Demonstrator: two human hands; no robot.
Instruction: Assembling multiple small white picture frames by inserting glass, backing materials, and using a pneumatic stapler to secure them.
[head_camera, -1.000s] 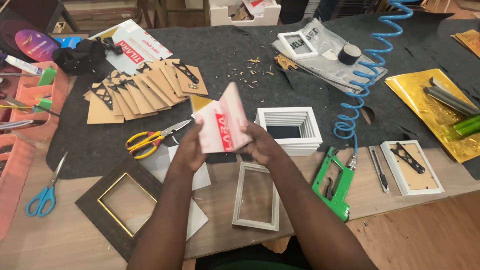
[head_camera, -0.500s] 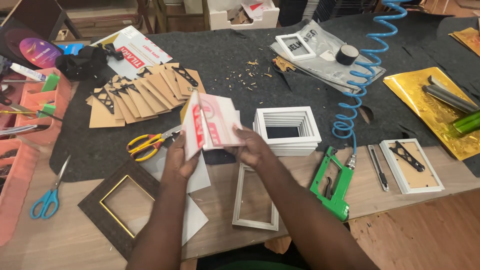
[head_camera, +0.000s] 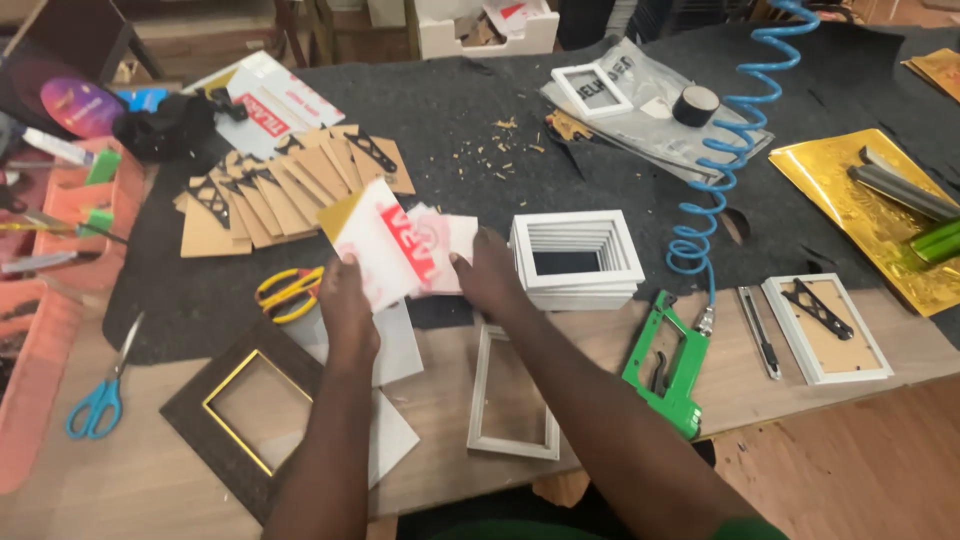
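glossy plastic sheets (head_camera: 400, 250), matt white wooden frames (head_camera: 576, 260), rough dark felt mat (head_camera: 450, 110), shiny gold foil (head_camera: 860, 200).

Sheet stack (head_camera: 400, 250) — white with red print, previously raised upright and squared between both hands — was lowered, tilted leftward and fanned apart; left hand (head_camera: 345, 305) was shifted beneath it, right hand (head_camera: 490, 275) to its right edge.

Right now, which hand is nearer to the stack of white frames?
Right. The right hand sits just left of the stack of white frames, almost touching; the left hand is farther left, beyond the sheets.
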